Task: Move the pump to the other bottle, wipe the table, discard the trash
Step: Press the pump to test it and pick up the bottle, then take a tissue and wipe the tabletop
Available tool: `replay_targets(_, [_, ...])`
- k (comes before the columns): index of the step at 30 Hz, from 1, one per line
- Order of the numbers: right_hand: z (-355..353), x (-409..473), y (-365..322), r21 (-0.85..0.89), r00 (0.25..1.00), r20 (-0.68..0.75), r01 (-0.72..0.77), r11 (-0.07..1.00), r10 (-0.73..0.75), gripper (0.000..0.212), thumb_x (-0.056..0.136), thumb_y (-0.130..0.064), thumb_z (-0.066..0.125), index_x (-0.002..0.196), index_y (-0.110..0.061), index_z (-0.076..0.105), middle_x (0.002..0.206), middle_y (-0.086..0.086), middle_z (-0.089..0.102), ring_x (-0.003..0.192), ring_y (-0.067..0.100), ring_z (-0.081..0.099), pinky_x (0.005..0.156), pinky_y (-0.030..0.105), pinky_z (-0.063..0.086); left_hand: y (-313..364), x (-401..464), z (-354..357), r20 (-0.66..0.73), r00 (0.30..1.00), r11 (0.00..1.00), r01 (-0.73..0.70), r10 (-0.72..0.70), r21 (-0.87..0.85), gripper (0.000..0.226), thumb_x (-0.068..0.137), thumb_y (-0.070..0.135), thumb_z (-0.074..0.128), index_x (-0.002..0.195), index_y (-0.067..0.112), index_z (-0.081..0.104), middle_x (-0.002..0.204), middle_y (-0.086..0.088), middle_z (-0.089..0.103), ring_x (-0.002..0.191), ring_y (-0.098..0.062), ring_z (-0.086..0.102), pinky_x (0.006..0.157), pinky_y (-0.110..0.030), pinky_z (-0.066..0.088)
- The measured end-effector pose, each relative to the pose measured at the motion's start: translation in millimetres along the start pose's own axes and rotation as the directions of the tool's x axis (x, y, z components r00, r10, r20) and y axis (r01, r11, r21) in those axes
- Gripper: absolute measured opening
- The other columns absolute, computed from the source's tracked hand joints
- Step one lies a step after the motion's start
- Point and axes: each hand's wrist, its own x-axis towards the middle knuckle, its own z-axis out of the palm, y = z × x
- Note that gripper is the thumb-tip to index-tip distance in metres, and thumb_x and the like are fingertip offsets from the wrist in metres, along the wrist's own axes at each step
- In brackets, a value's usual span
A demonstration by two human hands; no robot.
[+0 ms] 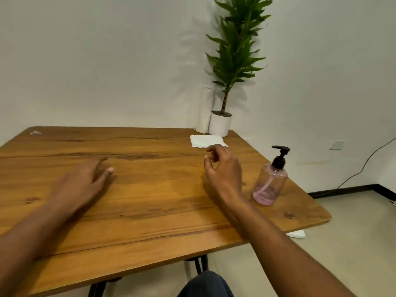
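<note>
A clear pink bottle with a black pump screwed on top stands upright near the right edge of the wooden table. A folded white paper towel lies flat at the back of the table. My right hand hovers between the towel and the bottle, fingers loosely curled and apart, holding nothing. My left hand is stretched out low over the middle left of the table, fingers apart and empty. No second bottle is in sight.
A potted green plant in a white pot stands at the back right corner beside a paper towel roll. A white scrap lies on the floor under the table's right edge. A cable runs down the right wall.
</note>
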Motion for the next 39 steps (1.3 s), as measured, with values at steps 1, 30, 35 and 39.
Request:
replay_targets(1, [14, 15, 6, -0.067, 0.998, 0.057, -0.022, 0.998, 0.026, 0.023, 0.099, -0.025, 0.067, 0.122, -0.026, 0.070, 0.109, -0.008, 0.070, 0.095, 0.009, 0.063, 0.081, 0.035, 0.059, -11, 1, -1, -0.047, 0.999, 0.999, 0.015, -0.017, -0.039, 0.071, 0.098, 0.066, 0.035, 0.162, 0.037, 0.025, 0.163, -0.015, 0.041, 0.140, -0.040, 0.049, 0.104, -0.056, 0.047])
replay_targets(30, [131, 144, 91, -0.163, 0.958, 0.108, -0.247, 0.955, 0.266, 0.017, 0.100, -0.026, 0.071, 0.109, -0.016, 0.081, 0.116, 0.006, 0.077, 0.108, 0.024, 0.068, 0.088, 0.039, 0.055, -44, 35, 24, -0.063, 0.998, 1.000, 0.001, 0.000, 0.006, 0.097, 0.080, 0.090, -0.012, 0.164, 0.040, -0.002, 0.174, 0.005, 0.004, 0.159, -0.015, 0.010, 0.129, -0.048, 0.011])
replay_targets(35, [129, 153, 83, -0.032, 0.937, -0.001, -0.350, 0.936, 0.350, 0.024, 0.108, -0.026, 0.055, 0.122, -0.014, 0.069, 0.122, 0.008, 0.070, 0.118, 0.027, 0.062, 0.102, 0.049, 0.053, -43, 35, 22, -0.049, 0.999, 1.000, 0.007, -0.007, -0.001, 0.101, 0.077, 0.091, -0.013, 0.164, 0.040, -0.001, 0.174, 0.005, 0.003, 0.160, -0.015, 0.010, 0.129, -0.047, 0.011])
replay_targets(39, [121, 159, 52, 0.074, 0.938, -0.073, -0.335, 0.939, 0.340, 0.027, 0.111, -0.029, 0.041, 0.122, -0.012, 0.059, 0.111, 0.007, 0.067, 0.103, 0.023, 0.059, 0.103, 0.049, 0.048, -38, 32, 19, -0.034, 0.999, 1.000, 0.025, -0.025, -0.004, 0.107, 0.073, 0.093, -0.015, 0.164, 0.038, 0.000, 0.174, 0.004, 0.004, 0.160, -0.015, 0.010, 0.130, -0.047, 0.010])
